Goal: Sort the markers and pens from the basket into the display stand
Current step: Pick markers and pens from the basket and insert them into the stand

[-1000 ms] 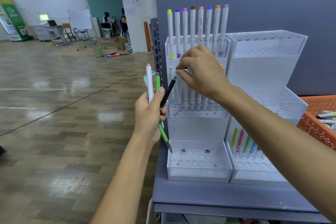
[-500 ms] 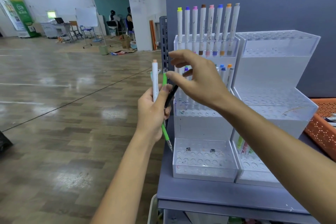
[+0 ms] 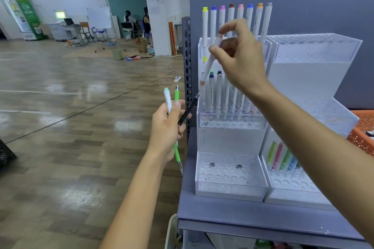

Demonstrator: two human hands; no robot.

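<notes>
My right hand (image 3: 240,56) pinches a white marker (image 3: 209,62) with a peach tip pointing down, held tilted over the left end of the middle tier of the clear display stand (image 3: 228,188). My left hand (image 3: 167,129) grips three pens beside the stand: a white marker with a mint cap (image 3: 167,98), a green pen (image 3: 177,97) and a black pen (image 3: 189,110). White markers with coloured caps (image 3: 232,20) fill the stand's top row. More markers stand in the middle row (image 3: 224,95). The orange basket (image 3: 362,133) shows at the right edge.
A second clear stand (image 3: 315,50) sits to the right, with coloured pens (image 3: 281,155) in its bottom tier. Both rest on a grey shelf (image 3: 232,214) with a grey back panel. To the left lies open wooden floor, with people and desks far behind.
My right hand took the peach-tipped white marker out of my left hand's bundle and raised it, tip down, to the stand's middle tier. My left hand lowered slightly with the remaining pens.
</notes>
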